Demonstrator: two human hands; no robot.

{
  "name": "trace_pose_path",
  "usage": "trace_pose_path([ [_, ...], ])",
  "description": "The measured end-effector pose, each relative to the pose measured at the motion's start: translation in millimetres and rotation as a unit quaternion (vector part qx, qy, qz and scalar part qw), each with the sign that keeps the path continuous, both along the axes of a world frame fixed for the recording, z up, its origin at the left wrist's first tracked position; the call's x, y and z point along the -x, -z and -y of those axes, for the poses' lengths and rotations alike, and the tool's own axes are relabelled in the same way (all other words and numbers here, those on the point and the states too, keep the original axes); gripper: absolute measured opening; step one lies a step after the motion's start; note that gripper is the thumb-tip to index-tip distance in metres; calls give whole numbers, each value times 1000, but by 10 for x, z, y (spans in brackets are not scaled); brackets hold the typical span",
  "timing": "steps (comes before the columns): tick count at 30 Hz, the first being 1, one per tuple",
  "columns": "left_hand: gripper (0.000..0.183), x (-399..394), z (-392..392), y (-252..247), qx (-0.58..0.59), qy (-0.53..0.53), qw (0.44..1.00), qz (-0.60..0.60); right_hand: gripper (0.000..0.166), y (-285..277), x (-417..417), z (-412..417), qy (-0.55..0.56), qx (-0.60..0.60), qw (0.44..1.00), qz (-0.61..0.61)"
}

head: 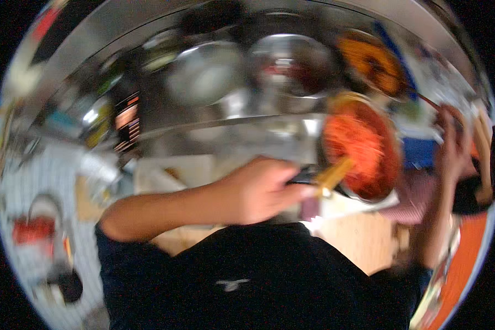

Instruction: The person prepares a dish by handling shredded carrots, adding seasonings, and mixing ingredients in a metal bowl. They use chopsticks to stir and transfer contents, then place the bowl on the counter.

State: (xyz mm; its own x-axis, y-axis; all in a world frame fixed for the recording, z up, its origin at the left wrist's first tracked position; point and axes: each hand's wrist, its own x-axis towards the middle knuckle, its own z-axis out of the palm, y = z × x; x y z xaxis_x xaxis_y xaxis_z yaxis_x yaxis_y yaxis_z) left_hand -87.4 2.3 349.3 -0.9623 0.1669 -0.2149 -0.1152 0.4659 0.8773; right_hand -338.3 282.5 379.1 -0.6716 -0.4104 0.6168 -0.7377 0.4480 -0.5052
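My left hand (264, 192) grips the dark handle of a pan (390, 132), where a gold-coloured bracket (334, 175) joins handle to pan. Bright orange-red food (352, 142) lies in the pan, heaped towards its far left side; blur hides what kind it is. My right hand (453, 132) is raised at the right, beyond the pan. A thin reddish-brown stick or handle (429, 102) reaches from near a second pan to its fingers; whether they grip it is too blurred to tell.
At the back stand a round pan of orange food (371, 62), a shiny metal pan (288, 45) and a pale round lid or bowl (206, 74). A lit dark screen (128, 119) is at left. A white board (194, 169) lies behind my left forearm. Another person's arm (483, 148) shows at far right.
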Motion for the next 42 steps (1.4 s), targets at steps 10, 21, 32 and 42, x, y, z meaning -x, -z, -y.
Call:
trace_pose_path([
  [10, 31, -12, -10, -158, 36, -35, 999, 4, 14, -126, -244, 208, -123, 190, 972, 56],
  [21, 31, 10, -9, -226, 53, -37, 998, 7, 19, -20, -184, 144, -100, 250, 959, 93],
  [32, 31, 30, -12, -245, 58, -41, 997, -6, 20, 54, 12, 161, -53, 389, 901, 183],
  [42, 31, 19, 1, -156, 22, -58, 998, -1, 19, 57, 33, 38, -14, 443, 870, 216],
])
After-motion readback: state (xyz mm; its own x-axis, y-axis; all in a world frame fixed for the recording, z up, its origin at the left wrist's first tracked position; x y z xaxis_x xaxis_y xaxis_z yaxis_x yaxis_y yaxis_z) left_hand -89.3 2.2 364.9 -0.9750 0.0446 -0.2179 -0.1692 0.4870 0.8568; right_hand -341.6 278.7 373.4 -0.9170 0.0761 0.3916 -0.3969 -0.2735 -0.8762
